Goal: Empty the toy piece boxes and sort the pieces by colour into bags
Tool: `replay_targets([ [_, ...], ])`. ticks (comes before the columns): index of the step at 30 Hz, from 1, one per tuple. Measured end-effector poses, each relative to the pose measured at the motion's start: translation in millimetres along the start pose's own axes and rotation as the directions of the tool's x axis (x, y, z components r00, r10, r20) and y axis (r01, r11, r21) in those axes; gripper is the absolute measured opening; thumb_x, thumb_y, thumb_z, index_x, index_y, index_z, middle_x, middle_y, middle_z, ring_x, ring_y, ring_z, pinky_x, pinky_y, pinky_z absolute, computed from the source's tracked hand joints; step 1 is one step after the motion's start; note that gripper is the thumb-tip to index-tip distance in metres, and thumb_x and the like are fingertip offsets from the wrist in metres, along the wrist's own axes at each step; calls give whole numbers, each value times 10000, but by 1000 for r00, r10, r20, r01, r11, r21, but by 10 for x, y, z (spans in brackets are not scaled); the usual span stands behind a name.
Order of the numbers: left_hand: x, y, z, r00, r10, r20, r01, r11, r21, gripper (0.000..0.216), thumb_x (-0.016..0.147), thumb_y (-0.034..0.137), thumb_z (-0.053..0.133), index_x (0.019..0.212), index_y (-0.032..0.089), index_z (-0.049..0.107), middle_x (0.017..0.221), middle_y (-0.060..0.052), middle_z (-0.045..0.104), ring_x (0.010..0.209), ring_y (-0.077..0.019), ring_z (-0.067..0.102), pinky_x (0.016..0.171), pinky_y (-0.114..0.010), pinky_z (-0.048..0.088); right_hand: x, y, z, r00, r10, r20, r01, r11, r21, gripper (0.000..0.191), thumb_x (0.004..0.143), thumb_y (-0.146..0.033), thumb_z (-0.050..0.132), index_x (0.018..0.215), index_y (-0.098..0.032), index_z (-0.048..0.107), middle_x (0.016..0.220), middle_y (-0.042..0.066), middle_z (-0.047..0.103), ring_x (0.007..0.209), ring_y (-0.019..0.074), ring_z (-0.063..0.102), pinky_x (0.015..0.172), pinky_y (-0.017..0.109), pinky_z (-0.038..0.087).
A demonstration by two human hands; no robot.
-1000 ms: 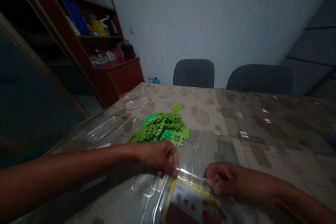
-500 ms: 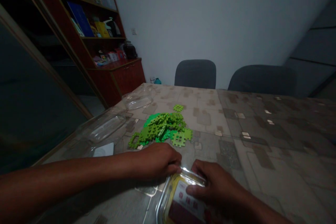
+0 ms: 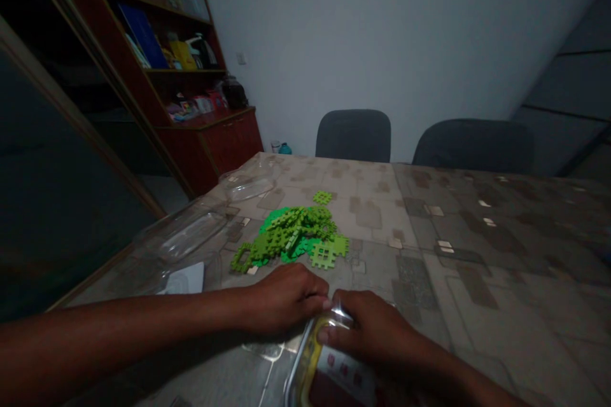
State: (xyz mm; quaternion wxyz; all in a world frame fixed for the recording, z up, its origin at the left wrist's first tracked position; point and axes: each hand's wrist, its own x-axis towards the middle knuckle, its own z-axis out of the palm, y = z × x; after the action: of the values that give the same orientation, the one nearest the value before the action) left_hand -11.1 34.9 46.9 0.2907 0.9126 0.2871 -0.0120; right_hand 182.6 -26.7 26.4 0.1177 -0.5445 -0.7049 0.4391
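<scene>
A clear plastic food container (image 3: 305, 362) with a printed label and something yellow inside lies at the near edge of the view, its lower part cut off by the frame. My left hand (image 3: 289, 297) is closed, its thumb and fingers pinching the container's far left corner. Over the far right edge my right hand (image 3: 367, 331) is wrapped, thumb on the top and fingers behind. Just beyond both hands rests a heap of green notched plastic building pieces (image 3: 291, 235), in lighter and darker shades.
Clear plastic trays (image 3: 195, 235) lie along the table's left edge, with a white flat item (image 3: 185, 278) near them. A single green piece (image 3: 323, 197) sits behind the heap. Two grey chairs (image 3: 353, 133) stand at the far side; a red-brown cabinet (image 3: 210, 140) is at the left.
My right hand has slid left along the container's edge, closer to my left hand. My left hand stays at the corner. The view has shifted slightly.
</scene>
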Motion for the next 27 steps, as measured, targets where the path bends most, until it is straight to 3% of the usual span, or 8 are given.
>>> replay_targets([
  [7,-8,-10,-1,990,133,-47,-134,991,-9,397,1012,380,384,663,192,418,628,21,484,583,-129,463,578,-264,288,42,35,-14,997,-55,58,51,996,77,392,774,-484,703,1086,-247,702,1054,42,743,925,256,642,765,306,425],
  [14,-58,26,-37,980,177,-89,-173,984,52,362,1018,349,369,691,202,413,663,15,491,623,-142,474,593,-264,314,36,3,-5,998,-68,9,67,997,42,273,798,-442,699,976,-236,718,942,24,742,837,217,633,713,284,415],
  [20,-93,-72,-19,988,73,-135,-64,996,65,325,1004,326,387,706,200,419,651,26,460,615,-139,464,583,-260,306,-85,37,-132,982,-125,-145,119,992,-45,80,807,-272,640,824,-199,667,839,25,668,786,194,585,660,276,377],
  [23,-123,-145,38,988,44,-150,-46,999,-9,343,1010,352,371,704,201,409,645,36,430,620,-134,462,597,-248,321,-167,127,-159,975,-147,-168,132,987,-96,116,866,-229,554,834,-182,655,859,53,646,807,202,586,689,295,391],
  [27,-132,-77,23,982,-8,-190,2,999,-35,308,1010,409,370,821,204,498,777,7,539,713,-162,504,649,-257,374,-227,191,-139,954,-216,-207,192,973,-129,191,934,-242,501,839,-177,654,856,58,613,802,195,583,696,300,411],
])
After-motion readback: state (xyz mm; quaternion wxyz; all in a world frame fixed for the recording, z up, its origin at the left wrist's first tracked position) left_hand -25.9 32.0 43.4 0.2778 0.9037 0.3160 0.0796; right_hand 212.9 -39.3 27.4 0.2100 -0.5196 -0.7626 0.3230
